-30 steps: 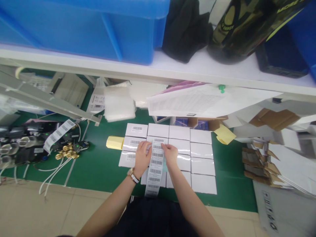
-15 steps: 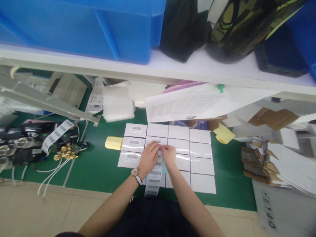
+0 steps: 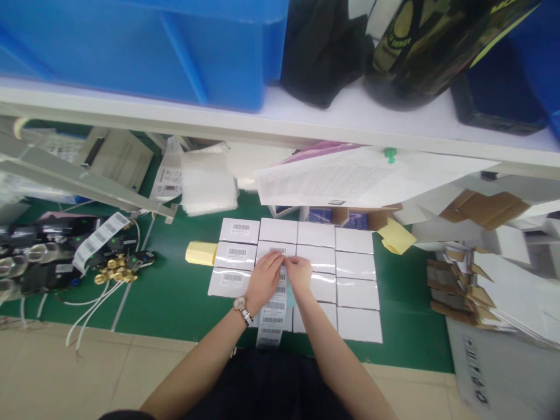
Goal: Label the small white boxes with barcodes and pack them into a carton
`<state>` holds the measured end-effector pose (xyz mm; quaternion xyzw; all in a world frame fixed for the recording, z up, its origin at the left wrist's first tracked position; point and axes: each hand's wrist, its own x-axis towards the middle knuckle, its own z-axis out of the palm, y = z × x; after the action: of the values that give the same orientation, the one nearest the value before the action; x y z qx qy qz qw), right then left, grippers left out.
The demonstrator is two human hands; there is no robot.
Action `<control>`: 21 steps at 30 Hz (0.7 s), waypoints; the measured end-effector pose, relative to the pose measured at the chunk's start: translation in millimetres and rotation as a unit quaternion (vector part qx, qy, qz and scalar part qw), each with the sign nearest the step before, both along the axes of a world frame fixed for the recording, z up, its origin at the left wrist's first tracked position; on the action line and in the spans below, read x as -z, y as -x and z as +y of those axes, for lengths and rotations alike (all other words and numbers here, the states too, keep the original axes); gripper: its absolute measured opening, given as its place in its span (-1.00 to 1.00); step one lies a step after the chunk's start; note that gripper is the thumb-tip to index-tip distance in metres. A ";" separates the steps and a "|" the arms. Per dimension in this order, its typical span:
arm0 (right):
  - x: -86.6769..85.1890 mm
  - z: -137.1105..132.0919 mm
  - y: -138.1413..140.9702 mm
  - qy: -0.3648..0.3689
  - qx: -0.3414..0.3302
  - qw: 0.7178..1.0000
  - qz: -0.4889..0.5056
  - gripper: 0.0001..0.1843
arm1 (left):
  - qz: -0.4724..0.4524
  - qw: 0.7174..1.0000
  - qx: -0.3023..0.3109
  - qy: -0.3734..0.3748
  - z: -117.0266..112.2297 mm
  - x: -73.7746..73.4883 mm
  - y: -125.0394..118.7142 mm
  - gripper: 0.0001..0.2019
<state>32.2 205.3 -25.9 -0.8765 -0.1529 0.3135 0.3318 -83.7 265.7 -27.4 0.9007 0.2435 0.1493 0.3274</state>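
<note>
A green worktable point(image 3: 415, 321) extended beneath a white shelf point(image 3: 301, 125); clock positions were read from the hands, with 12 at the far side. The shelf carried a blue bin point(image 3: 131, 58) at 11 o'clock and a dark bottle point(image 3: 420, 58) at 1 o'clock. White boxes point(image 3: 359, 294) formed a grid around the hands; those in the column toward 10 o'clock bore barcode labels point(image 3: 237, 252). The label strip point(image 3: 272, 321) lay over the grid, running from the fingertips toward 6 o'clock. The left hand point(image 3: 265, 280) rested on the strip, fingers together and slightly bent; whether they gripped it could not be told. The right hand point(image 3: 300, 275) pinched the strip's edge between thumb and fingertips, just beside the left fingertips. Brass fittings point(image 3: 116, 269) lay at 9 o'clock, flattened cartons point(image 3: 499, 291) at 3 o'clock.
</note>
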 end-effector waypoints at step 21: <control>-8.0 -39.5 15.7 -0.035 -0.070 0.967 0.242 -0.77 | 0.043 0.998 -0.018 -0.033 30.1 1.5 24.3 -0.51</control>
<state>16.5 165.8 -17.9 -0.7497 -0.1399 0.5331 0.3663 -108.1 295.7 -28.9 0.9122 0.2683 0.1243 0.2837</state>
